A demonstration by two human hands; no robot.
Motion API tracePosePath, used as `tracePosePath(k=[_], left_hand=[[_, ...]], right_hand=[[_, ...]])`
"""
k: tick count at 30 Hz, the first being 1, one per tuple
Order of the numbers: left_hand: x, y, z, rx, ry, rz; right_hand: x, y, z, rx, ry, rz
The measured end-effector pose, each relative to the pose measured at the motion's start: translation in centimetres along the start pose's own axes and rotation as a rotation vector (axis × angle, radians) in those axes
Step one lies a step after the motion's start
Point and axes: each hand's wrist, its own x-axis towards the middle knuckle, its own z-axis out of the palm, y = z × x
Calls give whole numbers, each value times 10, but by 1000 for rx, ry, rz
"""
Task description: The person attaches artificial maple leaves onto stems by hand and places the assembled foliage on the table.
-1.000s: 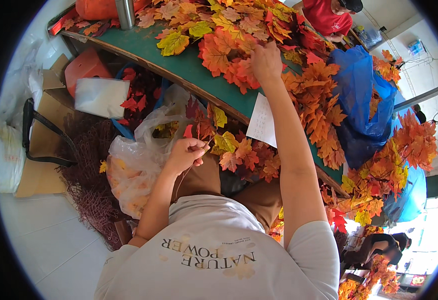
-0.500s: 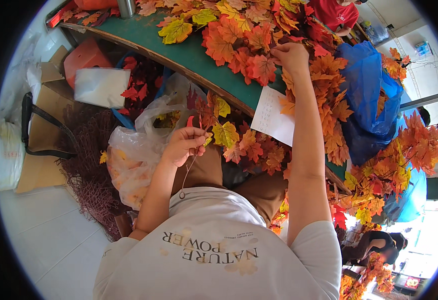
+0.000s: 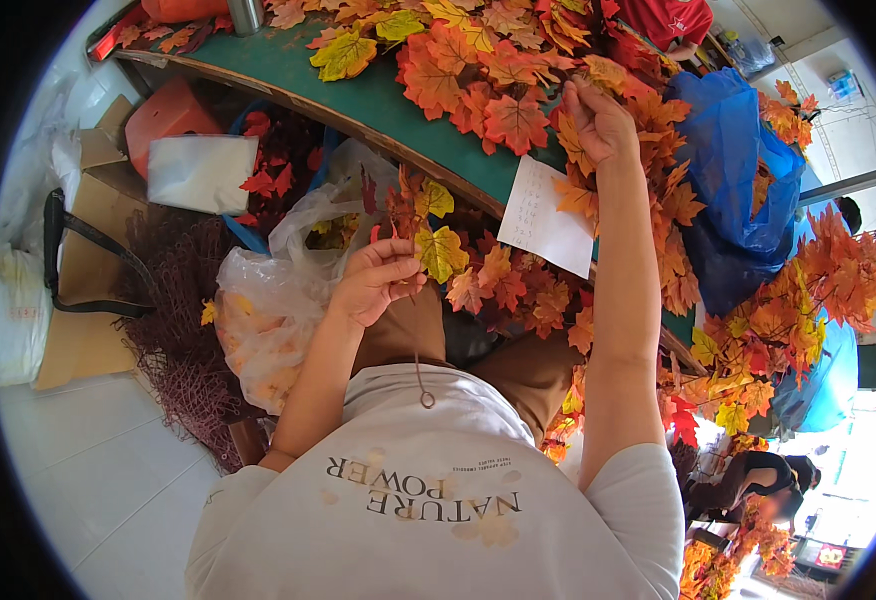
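My left hand [image 3: 378,280] is pinched around the thin brown stem [image 3: 418,355] of an artificial maple-leaf garland, above my lap. The stem hangs below the fingers and ends in a small loop. Yellow and orange leaves [image 3: 441,253] spread from the garland beside my fingertips. Over the table, my right hand [image 3: 603,120] has its fingers closed among the orange artificial leaves [image 3: 516,122] at the pile's right side. Whatever lies between those fingers is too small to make out.
A green-topped table [image 3: 303,75] carries the leaf pile. White paper with handwriting [image 3: 548,215] lies at its near edge, under my right forearm. A clear plastic bag [image 3: 263,340] stands left of my lap, a blue bag [image 3: 738,180] to the right. Another person [image 3: 668,22] is across the table.
My right hand has shifted right and slightly nearer, from the red-orange leaves to the orange ones. The looped stem end in my left hand has swung right and hangs lower.
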Motion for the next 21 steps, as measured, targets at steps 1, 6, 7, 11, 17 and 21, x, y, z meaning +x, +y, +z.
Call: tracePosePath(k=[1,6,7,11,17,21], left_hand=[[1,0,1,-15,-32,9],[1,-1,5,-19,-49,0],[1,-1,6,-22,-51,2],[2,1,8,-63,-61,11],[1,0,8,-83,-43,51],[-6,2,10,-90,-41,79]], right_hand=[[-1,1,-4,3,5,-4],[-4,1,-11,-206,-28,-52],[-1,-3,-10,-206,-30,-54],[31,-27,-16,-99,-132,59],[29,-23,-3,3,-24,-105],[13,-10,-4,3,-61,-92]])
